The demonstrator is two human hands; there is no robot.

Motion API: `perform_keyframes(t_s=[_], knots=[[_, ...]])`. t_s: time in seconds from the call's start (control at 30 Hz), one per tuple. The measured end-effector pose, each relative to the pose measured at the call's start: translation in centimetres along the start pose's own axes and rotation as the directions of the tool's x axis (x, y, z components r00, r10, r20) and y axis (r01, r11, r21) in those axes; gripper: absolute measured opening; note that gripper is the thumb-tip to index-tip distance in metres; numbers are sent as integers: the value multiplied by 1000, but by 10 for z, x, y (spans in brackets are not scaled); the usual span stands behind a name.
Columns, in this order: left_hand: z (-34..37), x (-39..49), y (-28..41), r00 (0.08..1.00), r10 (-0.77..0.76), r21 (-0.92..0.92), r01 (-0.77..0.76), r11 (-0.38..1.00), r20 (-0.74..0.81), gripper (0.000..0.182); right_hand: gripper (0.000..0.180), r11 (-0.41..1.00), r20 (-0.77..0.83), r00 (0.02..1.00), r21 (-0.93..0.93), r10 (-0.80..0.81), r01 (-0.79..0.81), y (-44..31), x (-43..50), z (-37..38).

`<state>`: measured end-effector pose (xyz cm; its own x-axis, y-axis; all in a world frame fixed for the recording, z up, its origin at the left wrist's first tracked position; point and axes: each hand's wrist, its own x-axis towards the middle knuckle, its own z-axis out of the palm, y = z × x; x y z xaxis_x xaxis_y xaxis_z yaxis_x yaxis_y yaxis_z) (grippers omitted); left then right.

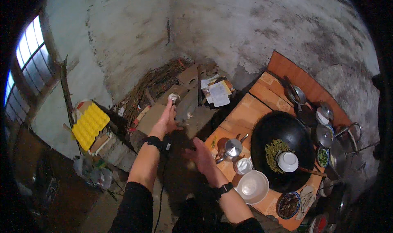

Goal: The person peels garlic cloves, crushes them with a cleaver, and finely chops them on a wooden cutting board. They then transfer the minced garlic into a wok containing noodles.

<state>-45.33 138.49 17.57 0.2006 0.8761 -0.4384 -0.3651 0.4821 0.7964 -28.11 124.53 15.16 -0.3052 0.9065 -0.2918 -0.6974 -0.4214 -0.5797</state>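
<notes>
My left hand [168, 118] reaches forward with its fingers apart and nothing visibly held. Just beyond its fingertips shows a crumpled whitish thing [174, 97], and I cannot tell whether they touch. My right hand [201, 154] is spread and empty, left of the tiled stove top [236, 110]. On that top a large black wok [276, 125] holds green beans or similar strips [273, 151] and a white bowl [287, 161]. Nearest the right hand are a metal kettle or pot [233, 147], a small white container [244, 166] and a pale basin [252, 187].
Brushwood [147, 82], cardboard [152, 119] and papers [218, 93] lie by the wall. A yellow egg tray [90, 125] stands at left above plastic bags [101, 176]. Lidded pots [324, 135], a dish of chopped greens [323, 157] and a bowl of dark food [288, 204] edge the wok.
</notes>
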Motion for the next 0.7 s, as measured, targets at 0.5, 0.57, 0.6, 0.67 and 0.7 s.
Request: perform_keyframes(t_s=[0.5, 0.57, 0.6, 0.67, 0.7], knots=[[-54, -85, -34, 970, 189, -128, -209, 969, -153, 86, 48, -382, 752, 296, -582, -589, 718, 59, 14, 7], [-40, -136, -61, 975, -20, -404, -74, 912, -223, 80, 47, 2, 684, 545, -622, -486, 783, 77, -11, 15], [-33, -162, -77, 993, 28, -401, -71, 913, -112, 85, 48, -209, 850, 419, -495, -320, 844, 89, -25, 14], [-30, -215, -109, 995, 92, -570, -90, 817, -25, 90, 43, 118, 705, 703, -693, -89, 711, 109, -40, 4], [-32, -238, -124, 969, 223, -589, -243, 771, -107, 89, 38, 228, 611, 792, -773, 13, 592, 122, -51, -5]])
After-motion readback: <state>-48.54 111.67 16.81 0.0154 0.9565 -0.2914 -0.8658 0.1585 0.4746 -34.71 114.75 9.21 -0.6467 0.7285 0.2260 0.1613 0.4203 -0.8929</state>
